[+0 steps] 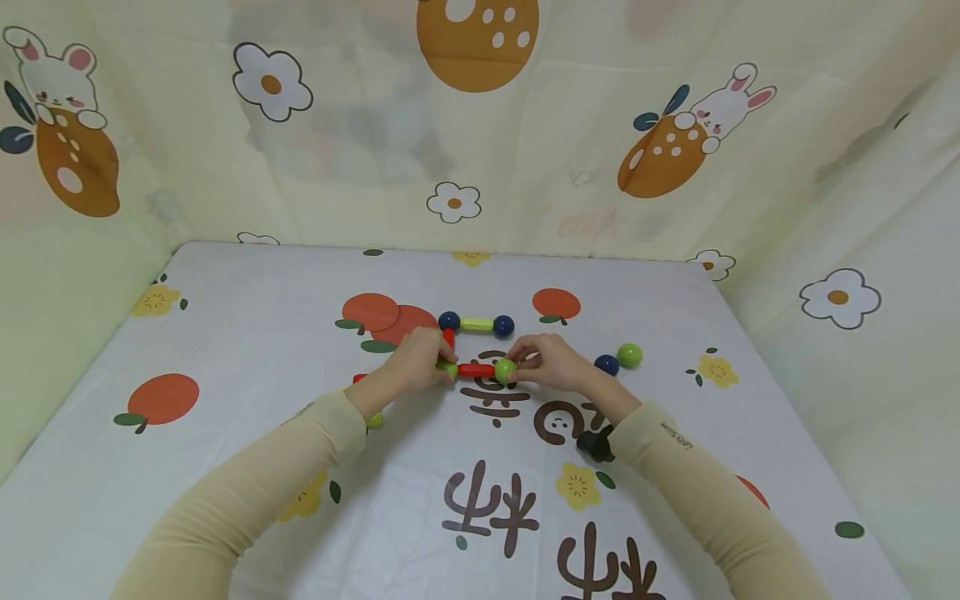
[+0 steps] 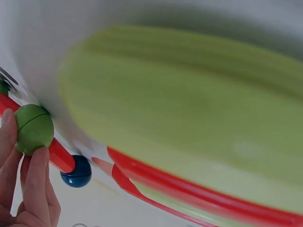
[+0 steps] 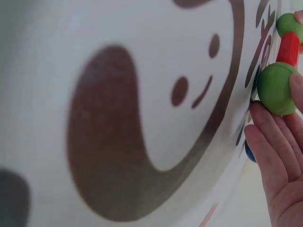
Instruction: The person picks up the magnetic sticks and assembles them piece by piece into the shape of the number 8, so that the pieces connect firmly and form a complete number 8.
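Observation:
My left hand pinches a green ball between thumb and fingers. From it a red rod runs right to a second green ball, which my right hand holds with its thumb and fingertips. Another red rod leads from the left green ball back to a blue ball. A yellow-green rod joins that ball to another blue ball. These linked pieces form a shape with its right side open. In the head view, my left fingers partly cover the left green ball.
Beyond my right forearm lie a loose blue ball and green ball. A black object sits beside the right cuff. Around my left wrist are a red piece and a yellow-green piece, partly hidden. A printed cloth covers the table.

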A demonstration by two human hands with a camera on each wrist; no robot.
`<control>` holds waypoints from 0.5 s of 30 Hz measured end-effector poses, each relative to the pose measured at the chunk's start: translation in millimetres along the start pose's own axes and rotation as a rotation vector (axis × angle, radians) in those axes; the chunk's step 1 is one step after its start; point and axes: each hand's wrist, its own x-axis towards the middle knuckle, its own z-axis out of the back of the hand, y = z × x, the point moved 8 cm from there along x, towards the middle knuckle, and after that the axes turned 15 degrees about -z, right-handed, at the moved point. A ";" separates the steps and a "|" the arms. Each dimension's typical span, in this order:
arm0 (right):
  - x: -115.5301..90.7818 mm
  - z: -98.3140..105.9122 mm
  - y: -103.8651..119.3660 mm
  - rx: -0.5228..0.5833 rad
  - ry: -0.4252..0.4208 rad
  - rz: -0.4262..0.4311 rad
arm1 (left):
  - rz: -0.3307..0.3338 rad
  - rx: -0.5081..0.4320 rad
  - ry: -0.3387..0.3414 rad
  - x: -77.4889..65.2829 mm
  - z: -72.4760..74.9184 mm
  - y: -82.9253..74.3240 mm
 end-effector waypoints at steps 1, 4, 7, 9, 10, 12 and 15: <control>-0.3 0.0 0.0 -0.003 -0.003 -0.006 | -0.002 0.002 -0.002 0.5 0.5 -0.5; -1.5 -0.3 -0.2 -0.005 -0.006 -0.012 | 0.004 -0.002 0.001 0.7 0.6 -1.2; -2.3 -1.0 -0.5 -0.001 -0.010 -0.018 | 0.020 -0.007 0.009 0.2 0.1 -0.6; -2.7 -1.7 -0.1 -0.001 -0.013 -0.018 | 0.030 -0.010 0.014 -0.3 -0.5 0.1; -2.9 -2.2 0.1 -0.002 -0.014 -0.018 | 0.031 -0.010 0.016 -0.4 -0.5 0.3; -3.2 -2.9 0.4 -0.007 -0.019 -0.022 | 0.030 -0.013 0.018 -0.7 -0.5 0.7; -3.2 -4.1 1.3 -0.019 -0.023 -0.024 | 0.023 -0.027 0.021 -0.8 -0.6 1.6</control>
